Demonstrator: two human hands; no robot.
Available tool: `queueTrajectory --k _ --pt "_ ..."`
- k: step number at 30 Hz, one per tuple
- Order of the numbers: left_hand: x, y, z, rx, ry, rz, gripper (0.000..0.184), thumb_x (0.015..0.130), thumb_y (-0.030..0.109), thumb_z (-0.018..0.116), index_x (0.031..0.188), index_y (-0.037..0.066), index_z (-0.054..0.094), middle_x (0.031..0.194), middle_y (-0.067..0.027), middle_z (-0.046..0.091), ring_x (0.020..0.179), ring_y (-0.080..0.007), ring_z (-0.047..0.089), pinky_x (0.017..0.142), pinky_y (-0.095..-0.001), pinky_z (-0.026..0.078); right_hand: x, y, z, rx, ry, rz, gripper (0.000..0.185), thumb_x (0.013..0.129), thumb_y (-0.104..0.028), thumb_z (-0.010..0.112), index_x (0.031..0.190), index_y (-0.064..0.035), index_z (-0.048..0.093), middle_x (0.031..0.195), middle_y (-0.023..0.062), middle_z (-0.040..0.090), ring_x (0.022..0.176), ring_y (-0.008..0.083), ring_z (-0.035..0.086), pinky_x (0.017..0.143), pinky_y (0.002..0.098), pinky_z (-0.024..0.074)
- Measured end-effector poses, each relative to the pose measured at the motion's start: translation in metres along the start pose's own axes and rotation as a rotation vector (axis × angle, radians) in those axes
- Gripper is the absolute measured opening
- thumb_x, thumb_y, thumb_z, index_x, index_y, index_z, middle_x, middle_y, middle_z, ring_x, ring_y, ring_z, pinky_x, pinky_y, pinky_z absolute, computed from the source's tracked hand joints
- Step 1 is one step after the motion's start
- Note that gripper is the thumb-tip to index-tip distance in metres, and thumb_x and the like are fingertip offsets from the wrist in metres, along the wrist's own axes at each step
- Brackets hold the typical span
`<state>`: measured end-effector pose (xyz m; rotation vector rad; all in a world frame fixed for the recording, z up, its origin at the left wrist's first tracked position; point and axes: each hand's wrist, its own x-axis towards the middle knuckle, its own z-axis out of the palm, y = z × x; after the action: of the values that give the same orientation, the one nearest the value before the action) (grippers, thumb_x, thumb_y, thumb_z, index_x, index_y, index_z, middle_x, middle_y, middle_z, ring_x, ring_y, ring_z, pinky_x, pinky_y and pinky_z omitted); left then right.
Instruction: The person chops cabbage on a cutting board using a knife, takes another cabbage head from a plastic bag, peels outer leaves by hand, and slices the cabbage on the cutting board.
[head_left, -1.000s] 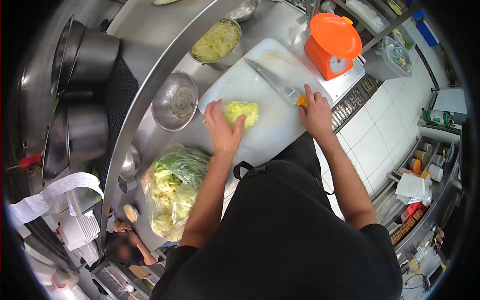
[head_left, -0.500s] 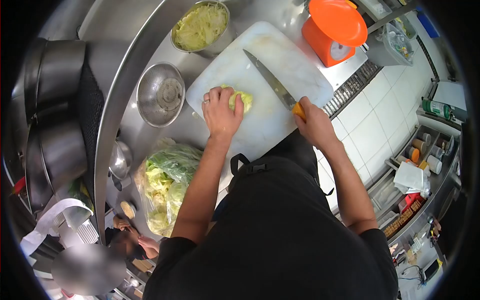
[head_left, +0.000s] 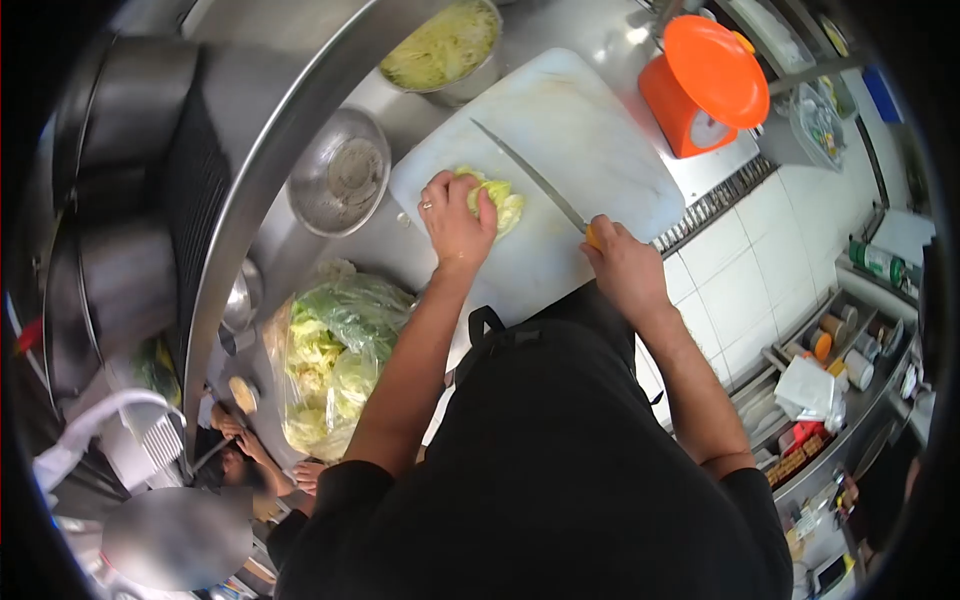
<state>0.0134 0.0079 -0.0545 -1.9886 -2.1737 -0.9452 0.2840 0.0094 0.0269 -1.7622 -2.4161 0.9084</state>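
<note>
A white cutting board [head_left: 620,150] lies on the steel counter, with a piece of pale green lettuce [head_left: 509,208] near its left edge. My left hand [head_left: 458,218], a ring on one finger, is curled over the lettuce and presses it to the board. In my right hand [head_left: 628,268] is the yellow-orange handle of a long kitchen knife [head_left: 535,178]. Its blade slants up and left across the board, to the right of the lettuce and apart from it. My right fingers hide most of the handle.
Shredded lettuce fills a metal pot [head_left: 445,45] behind the board. Left of the board sits a steel bowl [head_left: 340,170]; nearer me is a plastic bag [head_left: 340,360] of lettuce. An orange scale [head_left: 700,90] stands at the back right. Another person's hands [head_left: 245,440] show lower left.
The knife has turned so its blade shows more edge-on, and it has come nearer the lettuce. My left hand stays on the lettuce. The whole view has shifted slightly.
</note>
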Motion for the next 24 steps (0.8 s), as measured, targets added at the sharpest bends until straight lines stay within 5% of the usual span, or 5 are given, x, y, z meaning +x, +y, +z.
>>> queueTrajectory --k 3,10,20,24 --pt "0.007 0.011 -0.008 0.026 0.112 -0.013 0.033 0.09 0.021 0.072 0.12 0.008 0.064 0.124 -0.0155 0.062 0.12 -0.0399 0.057 0.103 -0.0536 0.043 0.006 -0.004 0.009 -0.053 -0.025 -0.008 0.031 0.104 -0.029 0.067 0.119 -0.0057 0.052 0.096 0.0189 0.071 0.082 0.0424 0.073 0.07 0.053 0.0585" --pt "-0.004 0.01 -0.006 -0.039 -0.013 -0.128 0.037 0.087 0.016 0.072 0.12 0.003 0.063 0.123 -0.0187 0.062 0.121 -0.041 0.056 0.105 -0.0515 0.044 0.007 -0.014 0.004 -0.082 -0.01 -0.021 0.029 0.106 -0.029 0.065 0.12 -0.007 0.053 0.093 0.0229 0.076 0.089 0.047 0.073 0.076 0.0582 0.0562" --pt "-0.014 0.019 -0.016 0.009 0.061 -0.125 0.019 0.088 0.017 0.069 0.102 0.007 0.062 0.111 -0.0137 0.062 0.111 -0.036 0.058 0.094 -0.05 0.045 0.017 0.007 0.038 -0.134 0.01 -0.051 0.032 0.108 -0.03 0.06 0.125 -0.0053 0.049 0.093 0.0324 0.073 0.089 0.0561 0.07 0.074 0.0638 0.0544" --pt "-0.012 0.017 -0.018 -0.094 0.076 -0.156 0.014 0.087 0.016 0.068 0.096 0.007 0.061 0.107 -0.0135 0.062 0.107 -0.0369 0.058 0.091 -0.0502 0.045 0.019 0.006 0.033 -0.239 -0.036 -0.097 0.031 0.11 -0.032 0.058 0.127 -0.0074 0.049 0.095 0.0296 0.074 0.091 0.0533 0.071 0.074 0.0616 0.0549"
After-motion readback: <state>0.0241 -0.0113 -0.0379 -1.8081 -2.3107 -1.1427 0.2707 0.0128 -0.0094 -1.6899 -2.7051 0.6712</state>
